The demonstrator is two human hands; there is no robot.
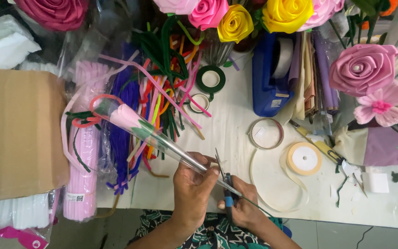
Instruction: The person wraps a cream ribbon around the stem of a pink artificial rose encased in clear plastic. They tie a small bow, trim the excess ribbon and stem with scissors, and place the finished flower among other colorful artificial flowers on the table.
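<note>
Just left of the cream ribbon roll, our left hand clasps a clear-sleeved pink flower; our right hand grips scissors, seemingly at the sleeve's narrow end. We judge small, steady snips best.

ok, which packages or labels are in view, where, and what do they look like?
Cardboard box: left edge, plain brown, flaps shut.
Clear bag of pink pipe cleaners: right of the box, long, with a small white label near its bottom end.
Clear cone sleeve: centre, wrapping a pink flower, held by the left hand.
</note>
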